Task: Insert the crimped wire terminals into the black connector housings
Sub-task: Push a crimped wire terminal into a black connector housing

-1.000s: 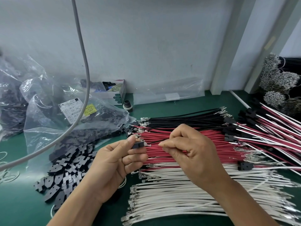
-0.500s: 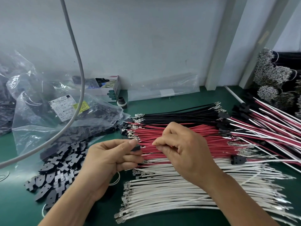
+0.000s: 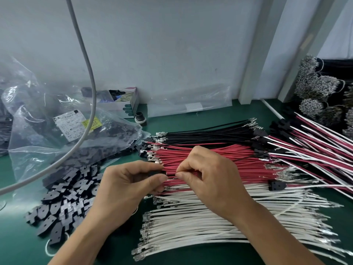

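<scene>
The left hand point(image 3: 126, 190) grips a black housing point(image 3: 157, 172) by the red wires point(image 3: 219, 159). The right hand point(image 3: 212, 178) pinches one red wire. A second ago a gap showed between the hands; now the fingertips almost touch, so the terminal is probably going in. Left of the red wires, loose housings point(image 3: 63, 203) lie on the green worktop point(image 3: 11, 245). A grey wall point(image 3: 172, 44) stands behind.

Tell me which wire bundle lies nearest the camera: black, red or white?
The white bundle. Red lies behind it under both hands; black is farthest back.
</scene>
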{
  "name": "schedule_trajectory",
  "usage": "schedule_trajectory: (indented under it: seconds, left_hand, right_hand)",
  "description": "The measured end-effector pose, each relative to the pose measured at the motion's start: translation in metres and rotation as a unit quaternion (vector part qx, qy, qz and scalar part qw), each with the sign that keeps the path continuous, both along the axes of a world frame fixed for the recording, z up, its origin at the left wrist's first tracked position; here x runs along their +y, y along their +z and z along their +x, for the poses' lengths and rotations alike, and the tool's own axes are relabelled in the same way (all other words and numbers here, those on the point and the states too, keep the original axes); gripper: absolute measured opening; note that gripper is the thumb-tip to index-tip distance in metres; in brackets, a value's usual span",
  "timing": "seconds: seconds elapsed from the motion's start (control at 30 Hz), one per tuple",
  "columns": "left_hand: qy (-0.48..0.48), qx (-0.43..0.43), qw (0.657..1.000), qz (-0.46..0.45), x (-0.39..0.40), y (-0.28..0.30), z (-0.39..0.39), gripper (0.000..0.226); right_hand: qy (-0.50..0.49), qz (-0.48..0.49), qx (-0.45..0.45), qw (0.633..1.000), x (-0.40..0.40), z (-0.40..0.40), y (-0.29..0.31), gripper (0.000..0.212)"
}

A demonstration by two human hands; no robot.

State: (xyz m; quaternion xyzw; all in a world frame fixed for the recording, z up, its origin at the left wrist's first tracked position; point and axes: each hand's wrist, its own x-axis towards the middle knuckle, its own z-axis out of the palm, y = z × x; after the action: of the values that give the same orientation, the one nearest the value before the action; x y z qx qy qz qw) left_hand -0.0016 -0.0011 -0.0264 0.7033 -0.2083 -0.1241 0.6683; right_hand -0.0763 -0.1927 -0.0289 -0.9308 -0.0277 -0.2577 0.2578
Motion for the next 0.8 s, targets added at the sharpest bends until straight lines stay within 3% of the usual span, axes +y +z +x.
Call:
schedule_trajectory:
  seconds: [0.4, 0.6, 0.8]
  left_hand:
    - [-0.021, -0.003, 1.0, 0.012, 0.002, -0.005, 0.002, 0.022]
    - [0.013, -0.02, 1.0, 0.019, 0.0, -0.007, 0.005, 0.018]
    - [0.053, -0.004, 0.999, -0.007, 0.004, -0.005, 0.01, 0.018]
  right_hand:
    - [0.028, 0.043, 0.003, 0.999, 0.005, 0.001, -0.001, 0.012]
    - [-0.016, -0.074, -0.036, 0.996, -0.001, -0.005, 0.014, 0.007]
    - [0.052, -0.099, 0.13, 0.985, 0.007, -0.008, 0.004, 0.01]
